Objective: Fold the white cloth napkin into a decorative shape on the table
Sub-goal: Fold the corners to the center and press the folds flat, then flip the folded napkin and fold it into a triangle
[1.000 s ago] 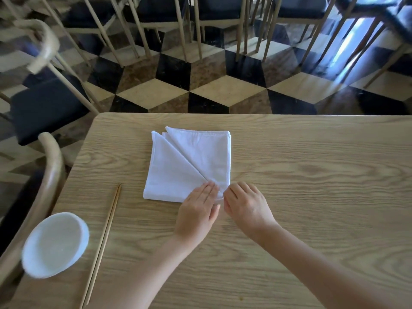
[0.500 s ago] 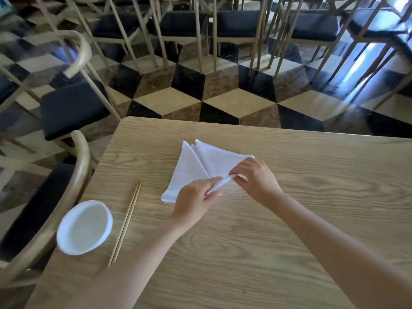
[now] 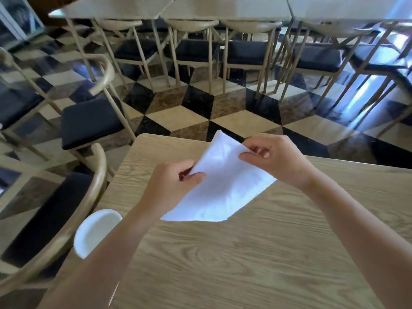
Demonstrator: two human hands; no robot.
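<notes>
White napkin (image 3: 223, 186), folded into a flat, roughly diamond-shaped piece, held up between both hands over the far left part of the bench (image 3: 256, 253). Top corner points away from the person, past the bench's far edge in view; bottom edge hangs low near the bench top, contact with the wood can't be told. Cloth tilted, some soft creases, layers not readable.

Left hand (image 3: 171, 188) grips the napkin's left edge: thumb on top of the cloth, fingers (image 3: 184, 166) curled in behind it, pinching the edge. Right hand (image 3: 276, 159) grips the upper right edge: thumb pressed flat on the near face, fingers (image 3: 260, 144) curled round the back, pinching too. Hands apart, one on each side of the cloth, right one higher and farther. Both forearms bare, reaching in from the bottom of the view.

Bench is light wood grain with a rounded far-left corner. White bowl (image 3: 93, 233) sits near the bench's left edge, partly hidden by the left forearm, well apart from the napkin.

Left of the bench: a curved wooden chair back (image 3: 89, 197) with a dark seat, another dark-cushioned chair (image 3: 89, 123) beyond it. Floor (image 3: 178, 118) is black, cream and brown diamond tiles. Far side: a row of light tables (image 3: 223, 10) with more dark-seated chairs tucked under.
</notes>
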